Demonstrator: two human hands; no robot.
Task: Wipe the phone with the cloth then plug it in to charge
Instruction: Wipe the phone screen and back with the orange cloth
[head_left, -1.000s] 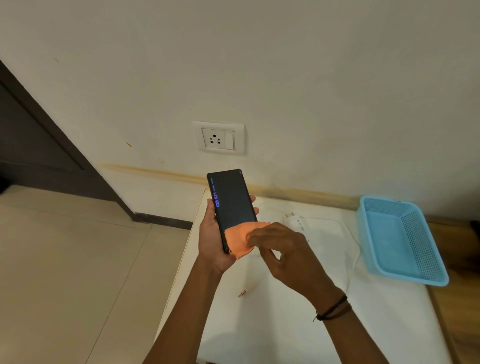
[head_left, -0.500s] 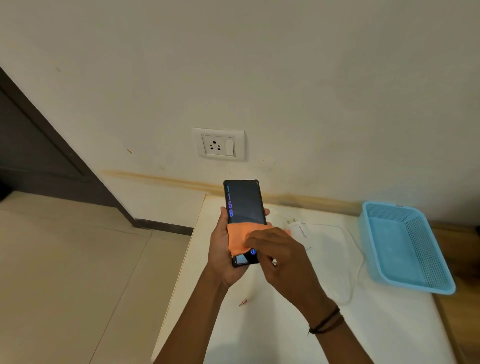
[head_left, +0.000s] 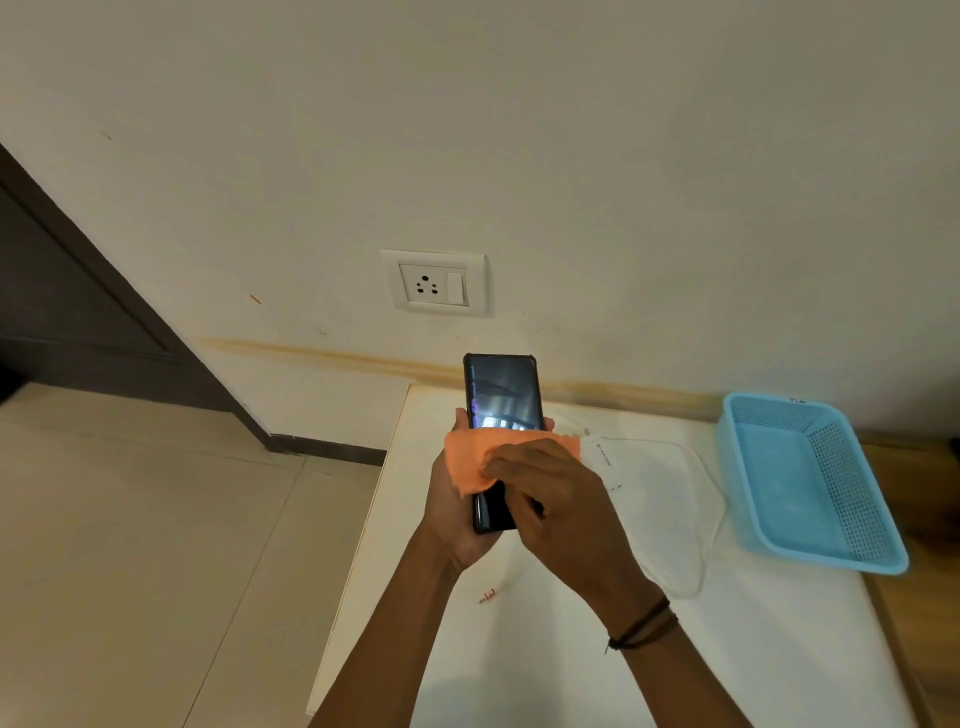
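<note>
The phone (head_left: 503, 410) is gripped upright from behind in the left hand (head_left: 451, 512), fingers curled round its edges, above the near-left part of the white table (head_left: 753, 649). The orange cloth (head_left: 470, 460) is pressed flat across the middle of the screen under the fingers of the right hand (head_left: 550, 499), which is closed on the cloth. Relative to the phone: the wall socket (head_left: 435, 283) is above and slightly left, unoccupied; the white charger (head_left: 602, 452) and its cable (head_left: 711, 525) lie just right on the table; the blue basket (head_left: 810, 483) is well to the right. Judged risk: sideways pressure from the wipe could twist the phone out of the one-handed hold, as only its lower half is supported; a drop would land on the table edge or the floor. The cloth could also slide off the glossy glass. Against the frame half a second earlier, the cloth is higher on the screen, the lower screen is uncovered and dark, and the clock digits are no longer legible.
</note>
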